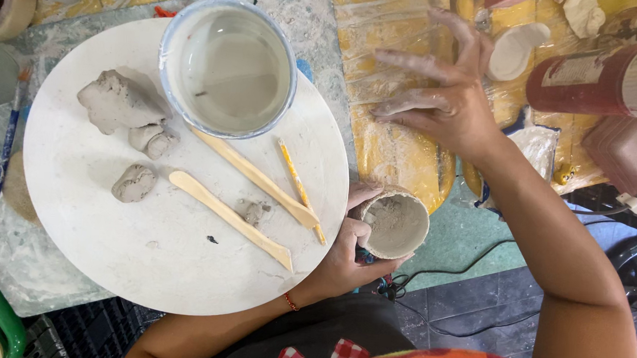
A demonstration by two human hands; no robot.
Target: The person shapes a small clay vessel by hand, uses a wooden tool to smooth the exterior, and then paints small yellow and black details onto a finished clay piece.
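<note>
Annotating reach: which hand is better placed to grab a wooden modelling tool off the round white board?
Probably right: right hand is empty, spread over the clear plastic sheet. Left hand is nearer but grips the small grey clay cup.

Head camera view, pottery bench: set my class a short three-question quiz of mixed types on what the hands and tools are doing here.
1. True or false: the left hand holds a small clay cup.
2. What does the right hand rest on? A) water bowl B) plastic sheet C) paintbrush
3. How many flat wooden modelling tools lie on the round board?

Key: 1 true; 2 B; 3 two.
</note>
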